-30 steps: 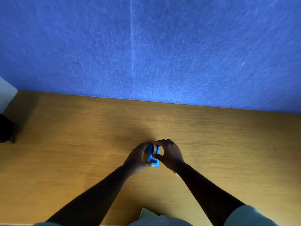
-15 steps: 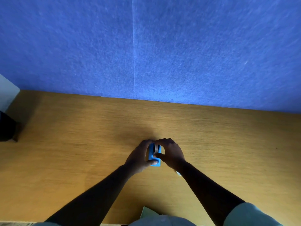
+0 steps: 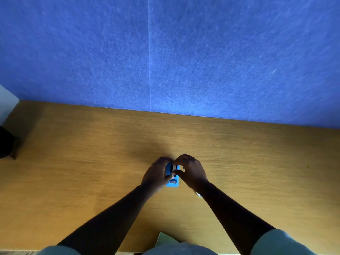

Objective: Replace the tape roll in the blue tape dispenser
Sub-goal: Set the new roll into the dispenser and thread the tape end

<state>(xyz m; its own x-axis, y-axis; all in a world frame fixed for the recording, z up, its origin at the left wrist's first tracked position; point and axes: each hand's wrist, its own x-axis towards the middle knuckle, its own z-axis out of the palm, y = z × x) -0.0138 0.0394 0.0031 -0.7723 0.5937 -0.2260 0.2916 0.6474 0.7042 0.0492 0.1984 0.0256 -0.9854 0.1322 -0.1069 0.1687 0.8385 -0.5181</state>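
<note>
The small blue tape dispenser [image 3: 172, 182] rests on the wooden desk [image 3: 92, 162] in the middle of the head view. My left hand [image 3: 156, 174] wraps its left side. My right hand [image 3: 191, 172] curls over its right side, fingertips pinched at the top where a tape roll [image 3: 173, 167] shows as a pale and dark band between the blue walls. Most of the dispenser is hidden by both hands; only its near end with a grey cutter part shows.
A blue felt partition [image 3: 165, 61] rises behind the desk. A dark object [image 3: 5, 142] sits at the far left edge. A small pale item [image 3: 199, 195] peeks out under my right wrist. A green sheet corner [image 3: 164, 240] lies at the near edge.
Both hands stay on the dispenser in the same spot. My right fingers have shifted further over its top, and my left thumb now lies across its near part.
</note>
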